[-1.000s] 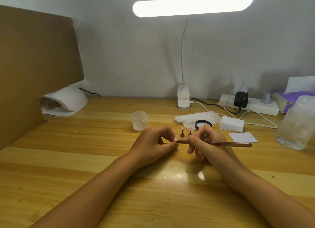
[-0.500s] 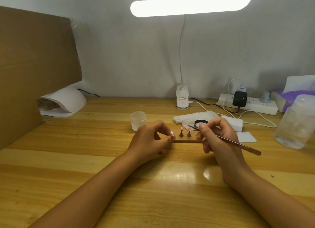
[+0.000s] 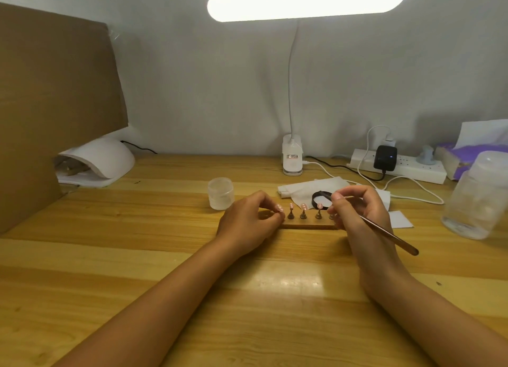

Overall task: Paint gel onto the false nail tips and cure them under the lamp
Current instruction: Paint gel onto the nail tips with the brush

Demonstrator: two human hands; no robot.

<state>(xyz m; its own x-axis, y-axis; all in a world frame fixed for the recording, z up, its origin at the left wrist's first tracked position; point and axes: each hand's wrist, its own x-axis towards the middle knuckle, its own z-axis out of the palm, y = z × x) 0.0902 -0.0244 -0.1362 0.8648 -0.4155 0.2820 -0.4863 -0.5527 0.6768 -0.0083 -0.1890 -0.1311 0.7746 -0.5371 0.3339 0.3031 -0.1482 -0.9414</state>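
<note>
Both hands grip: left hand steadies the strip mid-desk, right hand pinches the brush for painting tips.

Since a second ago the right hand has drawn away toward 3 o'clock from the left hand, uncovering more of the wooden strip, where three nail tips on their stands now show between the hands instead of two. The brush, which lay level pointing toward 9 o'clock, now slants, its handle end dropped toward 4 o'clock and its front end raised at the right fingertips beside the black ring.
</note>
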